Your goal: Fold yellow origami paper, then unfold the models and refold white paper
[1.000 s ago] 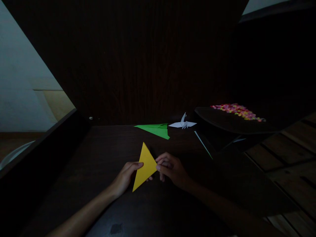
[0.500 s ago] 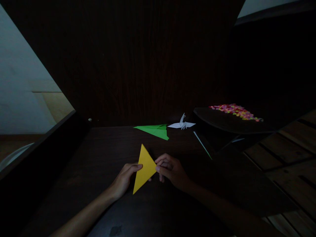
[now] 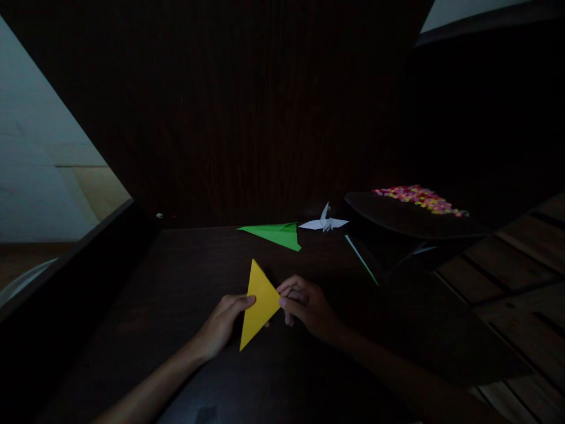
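Note:
A yellow sheet of paper (image 3: 260, 300), folded into a triangle, is held above the dark table (image 3: 176, 265). My left hand (image 3: 225, 321) grips its long left edge, thumb on top and the other fingers mostly hidden beneath. At the right corner, my right hand (image 3: 309, 306) pinches the paper between thumb and fingers. Beyond the hands lie a green paper plane (image 3: 278, 234) and a white paper crane (image 3: 324, 224).
A thin pale strip (image 3: 361, 259) lies right of the crane. Small pink, red and yellow pieces (image 3: 421, 199) cover part of a raised dark shelf (image 3: 379, 212). A dark side board (image 3: 75, 265) borders the table at left, and a tall dark panel (image 3: 247, 118) stands behind.
The yellow paper has turned very slightly in my hands. Both hands keep the same hold, and the view has shifted a little.

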{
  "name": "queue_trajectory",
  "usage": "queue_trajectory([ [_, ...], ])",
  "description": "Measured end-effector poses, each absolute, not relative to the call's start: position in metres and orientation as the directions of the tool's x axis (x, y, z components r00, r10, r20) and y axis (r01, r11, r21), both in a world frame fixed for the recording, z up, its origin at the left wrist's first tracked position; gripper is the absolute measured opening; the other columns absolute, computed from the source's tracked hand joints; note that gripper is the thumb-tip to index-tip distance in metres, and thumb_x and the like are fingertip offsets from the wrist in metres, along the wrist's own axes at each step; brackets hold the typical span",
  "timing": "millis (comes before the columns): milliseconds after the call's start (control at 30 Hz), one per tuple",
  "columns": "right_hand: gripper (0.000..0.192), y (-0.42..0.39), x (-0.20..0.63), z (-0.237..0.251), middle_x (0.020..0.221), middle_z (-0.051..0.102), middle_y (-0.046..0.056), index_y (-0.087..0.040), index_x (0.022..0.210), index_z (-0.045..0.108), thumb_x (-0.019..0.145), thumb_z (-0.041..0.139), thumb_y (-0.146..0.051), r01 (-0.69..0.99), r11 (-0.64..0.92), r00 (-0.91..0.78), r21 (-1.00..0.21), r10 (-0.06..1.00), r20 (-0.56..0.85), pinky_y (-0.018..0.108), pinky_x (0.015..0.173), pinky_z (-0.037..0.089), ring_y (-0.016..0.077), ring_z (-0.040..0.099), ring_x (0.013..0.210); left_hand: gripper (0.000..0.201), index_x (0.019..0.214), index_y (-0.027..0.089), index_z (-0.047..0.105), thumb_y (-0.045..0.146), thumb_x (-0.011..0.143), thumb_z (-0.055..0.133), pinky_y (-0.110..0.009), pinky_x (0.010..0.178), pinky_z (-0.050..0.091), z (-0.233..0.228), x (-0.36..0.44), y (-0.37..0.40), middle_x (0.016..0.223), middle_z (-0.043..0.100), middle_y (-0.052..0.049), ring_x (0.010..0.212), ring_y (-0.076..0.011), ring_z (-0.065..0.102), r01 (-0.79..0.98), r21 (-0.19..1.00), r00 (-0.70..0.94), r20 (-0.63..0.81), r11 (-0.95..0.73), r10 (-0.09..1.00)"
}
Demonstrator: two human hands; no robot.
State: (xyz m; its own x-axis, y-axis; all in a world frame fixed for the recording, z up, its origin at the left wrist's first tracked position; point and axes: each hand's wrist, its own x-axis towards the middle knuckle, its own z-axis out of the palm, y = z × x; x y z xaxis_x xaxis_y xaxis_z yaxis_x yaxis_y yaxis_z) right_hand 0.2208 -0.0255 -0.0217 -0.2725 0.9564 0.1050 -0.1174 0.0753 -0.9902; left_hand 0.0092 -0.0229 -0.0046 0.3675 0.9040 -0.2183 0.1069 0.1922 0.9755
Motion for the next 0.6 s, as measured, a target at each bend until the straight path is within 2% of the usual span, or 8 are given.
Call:
queue_trajectory([
  [133,0.016,-0.023,0.222,-0.021,0.069,0.057,-0.004,-0.018,0.089,0.058,0.081,0.066,-0.030,-0.109,0.086,-0.246,-0.990,0.963,0.111,0.022,0.042,0.047,0.0086,0.056,0.045,0.042,0.088,0.013,0.078,0.044,0.090,0.050,-0.033,0.086,0.046,0.008,0.015,-0.023,0.087,0.077,-0.007,0.082,-0.0265,0.068,0.094,0.981,0.471,-0.192,0.167,0.861],
  [600,0.012,-0.023,0.219,-0.020,0.061,0.055,-0.006,-0.018,0.087,0.058,0.081,0.062,-0.029,-0.082,0.065,-0.241,-0.994,0.967,0.084,0.021,0.041,0.046,0.0089,0.054,0.043,0.038,0.094,0.014,0.078,0.044,0.087,0.056,-0.037,0.091,0.045,0.013,0.015,-0.023,0.098,0.077,-0.007,0.085,-0.0281,0.068,0.093,0.985,0.462,-0.175,0.148,0.870],
])
